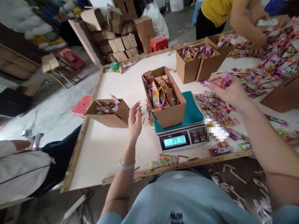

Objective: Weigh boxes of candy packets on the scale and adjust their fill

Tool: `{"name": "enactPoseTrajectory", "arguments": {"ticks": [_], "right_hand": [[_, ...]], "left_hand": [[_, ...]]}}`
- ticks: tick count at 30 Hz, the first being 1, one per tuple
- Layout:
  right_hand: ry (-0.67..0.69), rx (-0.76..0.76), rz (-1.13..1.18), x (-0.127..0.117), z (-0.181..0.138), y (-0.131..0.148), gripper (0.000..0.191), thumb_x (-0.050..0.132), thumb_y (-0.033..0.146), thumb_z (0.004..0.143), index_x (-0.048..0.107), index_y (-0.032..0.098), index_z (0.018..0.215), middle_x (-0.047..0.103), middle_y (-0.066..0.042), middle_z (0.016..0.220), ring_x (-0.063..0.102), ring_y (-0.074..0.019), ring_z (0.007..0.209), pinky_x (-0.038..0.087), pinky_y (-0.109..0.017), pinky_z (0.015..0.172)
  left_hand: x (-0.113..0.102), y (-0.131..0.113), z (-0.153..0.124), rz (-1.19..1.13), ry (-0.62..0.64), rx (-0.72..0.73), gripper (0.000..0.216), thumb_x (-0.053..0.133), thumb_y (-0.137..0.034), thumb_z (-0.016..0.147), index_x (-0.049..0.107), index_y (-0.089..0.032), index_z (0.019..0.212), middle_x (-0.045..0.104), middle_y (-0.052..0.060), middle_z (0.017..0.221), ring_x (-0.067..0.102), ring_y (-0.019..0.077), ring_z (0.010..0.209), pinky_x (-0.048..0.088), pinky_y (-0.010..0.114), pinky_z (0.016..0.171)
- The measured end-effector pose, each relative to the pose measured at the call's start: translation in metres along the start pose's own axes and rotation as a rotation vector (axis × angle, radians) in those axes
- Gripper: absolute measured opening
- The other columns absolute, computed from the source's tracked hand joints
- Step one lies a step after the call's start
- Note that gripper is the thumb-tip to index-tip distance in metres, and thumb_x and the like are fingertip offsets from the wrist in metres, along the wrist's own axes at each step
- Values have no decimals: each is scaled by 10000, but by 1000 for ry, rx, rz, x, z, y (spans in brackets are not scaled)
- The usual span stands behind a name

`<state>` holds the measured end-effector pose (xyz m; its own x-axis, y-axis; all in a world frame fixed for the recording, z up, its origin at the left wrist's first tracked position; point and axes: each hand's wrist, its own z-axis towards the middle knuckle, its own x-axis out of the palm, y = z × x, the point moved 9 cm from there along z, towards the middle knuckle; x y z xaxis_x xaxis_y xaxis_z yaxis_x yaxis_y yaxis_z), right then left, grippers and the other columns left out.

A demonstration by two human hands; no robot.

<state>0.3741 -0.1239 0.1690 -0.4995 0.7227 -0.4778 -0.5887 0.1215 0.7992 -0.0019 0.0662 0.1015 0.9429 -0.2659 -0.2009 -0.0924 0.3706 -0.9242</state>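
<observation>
A cardboard box (169,115) full of small candy packets (161,90) sits on the teal pan (190,109) of a digital scale (176,141). Lit digits on its display look like 3978. Just left of that box, my left hand (135,121) is raised with its fingers apart, holding nothing. My right hand (230,90) is over the loose packets to the right of the scale, its fingers closed around a few purple-pink candy packets (226,80). Under that hand lies a spread of similar packets (216,107).
Another box (109,119) with packets stands at the table's left. Two filled boxes (188,68) are behind the scale on the right. A co-worker in yellow (216,12) reaches into a large packet heap (282,59). Another person (23,171) sits at left.
</observation>
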Motion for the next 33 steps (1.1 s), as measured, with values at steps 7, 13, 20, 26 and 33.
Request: {"name": "enactPoseTrajectory", "arguments": {"ticks": [7, 13, 20, 26, 33], "right_hand": [[45, -118, 87, 22, 39, 64, 151, 748, 147, 882, 643, 168, 988, 495, 43, 713, 439, -73, 609, 408, -276, 666], [337, 106, 513, 62, 41, 128, 316, 463, 38, 992, 516, 223, 1243, 520, 63, 697, 550, -95, 580, 527, -257, 624], [411, -251, 191, 94, 52, 196, 112, 650, 253, 1000, 609, 172, 1066, 666, -62, 895, 697, -190, 872, 595, -324, 768], [381, -356, -274, 113, 61, 219, 376, 844, 459, 850, 626, 158, 901, 599, -64, 788, 635, -238, 881, 536, -379, 834], [385, -332, -426, 129, 59, 217, 504, 803, 623, 850, 617, 154, 852, 537, -66, 698, 637, -257, 828, 511, -388, 780]], "left_hand": [[-10, 28, -39, -9, -33, -129, 602, 603, -698, 952, 680, -257, 1354, 680, 135, 1440, 656, 270, 1319, 608, 357, 973], [-35, 38, -54, -29, -124, -162, 590, 674, -688, 901, 702, -253, 1299, 688, 133, 1435, 651, 293, 1336, 603, 379, 982], [-48, 33, -48, -87, -198, -140, 567, 725, -658, 876, 703, -230, 1247, 716, 141, 1367, 689, 280, 1265, 592, 373, 979], [-49, 33, -52, -108, -192, -122, 573, 719, -678, 871, 700, -238, 1238, 717, 142, 1374, 695, 276, 1250, 594, 373, 973], [-55, 35, -56, -129, -217, -140, 561, 725, -680, 867, 712, -232, 1205, 724, 143, 1356, 700, 282, 1231, 621, 359, 904]]}}
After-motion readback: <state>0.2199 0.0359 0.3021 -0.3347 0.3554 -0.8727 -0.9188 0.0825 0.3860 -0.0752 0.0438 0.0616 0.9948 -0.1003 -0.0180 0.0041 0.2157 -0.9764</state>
